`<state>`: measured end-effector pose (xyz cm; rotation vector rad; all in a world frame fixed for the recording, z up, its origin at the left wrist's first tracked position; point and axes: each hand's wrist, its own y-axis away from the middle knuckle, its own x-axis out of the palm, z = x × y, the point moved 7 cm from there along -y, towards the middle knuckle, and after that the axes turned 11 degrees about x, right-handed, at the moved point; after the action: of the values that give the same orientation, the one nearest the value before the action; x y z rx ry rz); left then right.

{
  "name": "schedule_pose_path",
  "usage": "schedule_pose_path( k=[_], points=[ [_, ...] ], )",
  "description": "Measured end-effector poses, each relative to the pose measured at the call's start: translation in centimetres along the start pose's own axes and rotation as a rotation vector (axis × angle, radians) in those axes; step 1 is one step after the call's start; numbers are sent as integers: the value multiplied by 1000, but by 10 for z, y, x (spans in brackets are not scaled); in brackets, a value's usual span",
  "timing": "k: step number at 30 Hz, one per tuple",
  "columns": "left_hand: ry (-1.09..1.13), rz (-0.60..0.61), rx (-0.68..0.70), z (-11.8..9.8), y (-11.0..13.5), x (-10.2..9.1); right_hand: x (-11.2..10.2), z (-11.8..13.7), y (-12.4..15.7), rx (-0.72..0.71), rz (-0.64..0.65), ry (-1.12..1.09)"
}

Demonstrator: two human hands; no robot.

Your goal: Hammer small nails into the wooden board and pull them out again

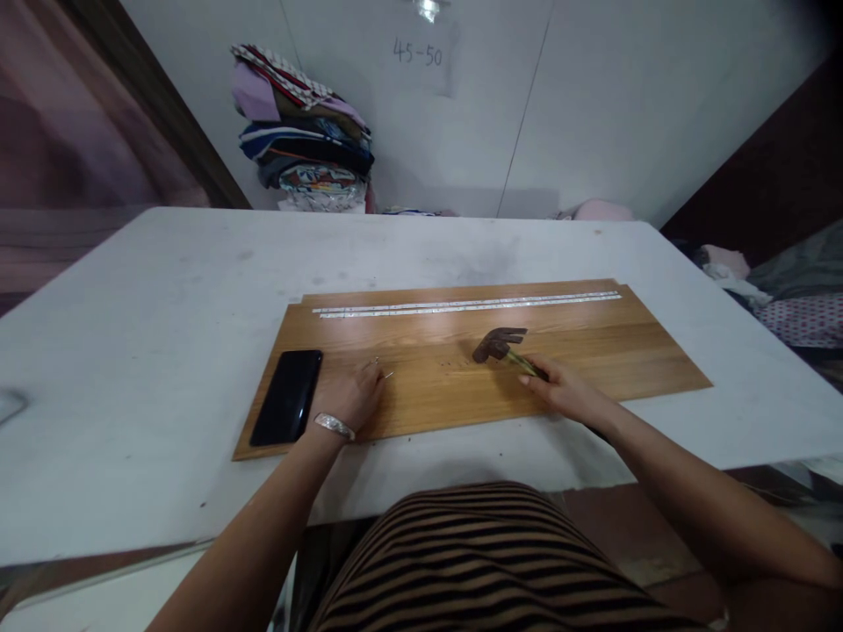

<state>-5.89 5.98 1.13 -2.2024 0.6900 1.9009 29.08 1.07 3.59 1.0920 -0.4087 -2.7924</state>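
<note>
A wooden board (593, 342) lies flat on a white table (164, 290). My right hand (559, 386) is closed round the handle of a claw hammer (499, 343), whose dark head rests on the board's middle. My left hand (352, 395), with a silver bracelet at the wrist, rests on the board with fingers pinched on small thin nails (385, 375). A black phone (287, 397) lies on the board's left end, just left of that hand. A long silvery strip (467, 305) runs along the board's far edge.
A stack of folded fabrics (303, 132) stands against the white wall behind the table. More cloth (790, 298) lies off the table's right side. "45-50" is written on the wall (417, 53).
</note>
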Motion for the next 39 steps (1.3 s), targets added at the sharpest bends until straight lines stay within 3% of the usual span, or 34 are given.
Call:
schedule_pose_path(
  k=[12,17,27,33,39],
  points=[
    [-21,57,-16,-6,0,-2,-1,4,2,-5,11,12],
    [-95,126,49,-10,-4,2,1,1,-1,-21,12,4],
    [-197,160,202,-32,5,-10,2,5,0,47,26,-8],
    [-143,129,291,-28,1,-6,1,5,0,36,22,-16],
    [-178,124,289,-24,0,0,0,4,1,19,9,-31]
  ],
)
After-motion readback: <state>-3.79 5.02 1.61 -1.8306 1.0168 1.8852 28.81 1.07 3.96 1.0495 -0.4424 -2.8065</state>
